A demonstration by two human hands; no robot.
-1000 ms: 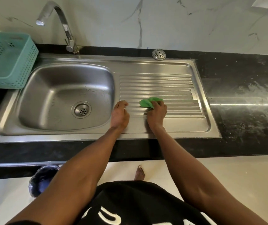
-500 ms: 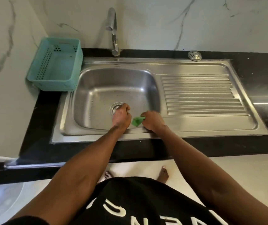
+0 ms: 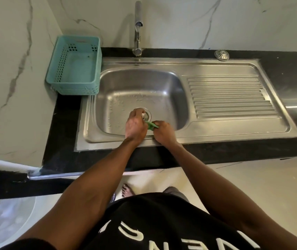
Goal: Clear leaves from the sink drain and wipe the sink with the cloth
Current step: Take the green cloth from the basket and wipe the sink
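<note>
Fingers at the drain, cloth pinched alongside

Fingers [image 3: 137,112] of left hand [image 3: 135,125] curled over drain [image 3: 148,114], probably to pick out leaves; none visible. Sink [image 3: 140,91] basin: walls close on all sides, open room above. Right hand [image 3: 163,131] near front rim, pinching green cloth [image 3: 151,125], likely kept ready for wiping.

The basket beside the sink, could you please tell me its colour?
Teal, with perforated walls; the basket shows best in the head view.

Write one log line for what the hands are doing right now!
left hand: fingers curled over sink drain | right hand: pinching green cloth | place: sink basin | leaves: none visible
</note>
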